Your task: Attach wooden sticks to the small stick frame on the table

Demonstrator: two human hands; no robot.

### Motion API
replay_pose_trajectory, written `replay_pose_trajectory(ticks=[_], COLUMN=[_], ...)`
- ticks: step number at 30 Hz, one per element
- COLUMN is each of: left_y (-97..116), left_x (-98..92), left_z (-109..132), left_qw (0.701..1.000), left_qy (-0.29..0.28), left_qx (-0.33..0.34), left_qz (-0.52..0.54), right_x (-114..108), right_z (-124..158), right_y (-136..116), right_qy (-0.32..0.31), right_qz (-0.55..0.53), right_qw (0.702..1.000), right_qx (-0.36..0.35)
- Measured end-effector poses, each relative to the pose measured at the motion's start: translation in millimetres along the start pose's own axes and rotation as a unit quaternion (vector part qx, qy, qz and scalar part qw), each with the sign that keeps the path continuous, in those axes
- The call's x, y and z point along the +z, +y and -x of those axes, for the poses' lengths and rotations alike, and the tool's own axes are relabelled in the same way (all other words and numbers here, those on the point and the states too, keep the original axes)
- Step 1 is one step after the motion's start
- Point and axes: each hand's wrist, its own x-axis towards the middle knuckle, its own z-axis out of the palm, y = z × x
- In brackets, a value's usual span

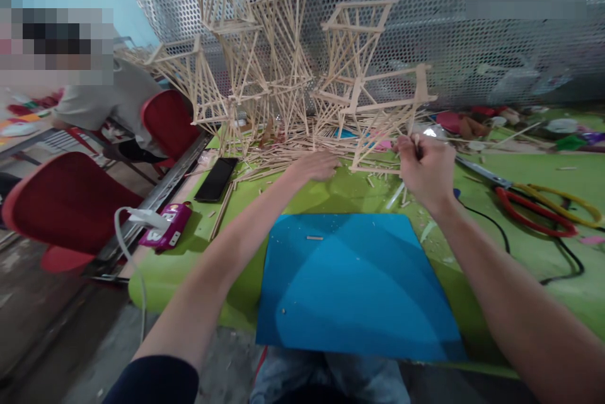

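Risking, in head view, probable collapse of stacked pale wooden stick lattice frames by tugging from loose heap of thin wooden sticks underneath, or by wrist bump. Left hand stretched forward, palm down, flat and released on heap. Right hand raised, clenched around few short wooden sticks, just beside lowest frame, beyond blue square mat.

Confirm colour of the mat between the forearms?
Plain blue mat, on a green table cover, below the right hand gripping a stick. Head view shows it best.
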Motion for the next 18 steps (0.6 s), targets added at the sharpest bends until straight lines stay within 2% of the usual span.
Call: replay_pose_trajectory(ticks=[4,8,13,18], left_y=[37,63,76,73], left_x=[-1.4,4.4,1.4,4.6], left_z=[13,36,66,71], left_qw=[0.994,0.992,0.982,0.982], left_qy=[-0.106,-0.114,-0.151,-0.124], left_qx=[-0.014,0.052,0.096,0.120], left_qz=[0.006,0.023,0.067,0.078], right_x=[0,1,2,1], right_z=[0,0,0,0], right_y=[0,2,2,0], right_qy=[-0.003,-0.006,-0.001,-0.002], right_qz=[-0.004,-0.008,-0.016,-0.022], right_qw=[1.000,1.000,1.000,1.000], right_qx=[-0.001,-0.007,-0.008,-0.006])
